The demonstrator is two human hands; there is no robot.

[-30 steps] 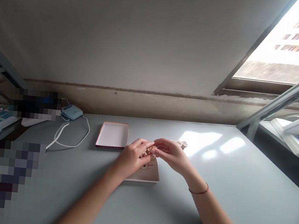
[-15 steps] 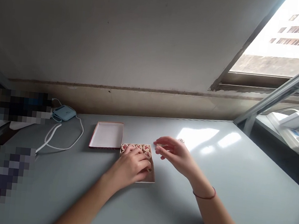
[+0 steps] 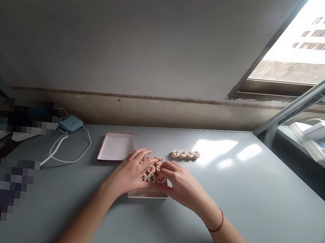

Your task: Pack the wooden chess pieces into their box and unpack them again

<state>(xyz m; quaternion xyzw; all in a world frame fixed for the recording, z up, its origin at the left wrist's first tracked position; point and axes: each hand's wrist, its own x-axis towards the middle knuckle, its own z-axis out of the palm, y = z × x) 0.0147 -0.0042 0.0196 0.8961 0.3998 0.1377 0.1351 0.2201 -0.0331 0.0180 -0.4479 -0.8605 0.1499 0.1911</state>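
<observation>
A shallow box (image 3: 147, 193) lies on the grey table (image 3: 229, 206) and holds several round wooden chess pieces (image 3: 152, 170) with red or black characters. My left hand (image 3: 129, 174) rests flat over the box's left part, fingers spread on the pieces. My right hand (image 3: 180, 184) is at the box's right edge, its fingertips pinched on a piece (image 3: 161, 179) lying in the box. A short row of several more pieces (image 3: 185, 154) lies on the table behind my right hand.
The box's lid (image 3: 115, 152), white inside with a red rim, lies open to the left rear. A white cable (image 3: 66, 150) and a small blue device (image 3: 70, 122) are at the far left. A wall rises behind the table, a window at right.
My right hand came down from the loose row to the box's right edge. My left hand slid forward and spread over the pieces. The row of loose pieces is now uncovered.
</observation>
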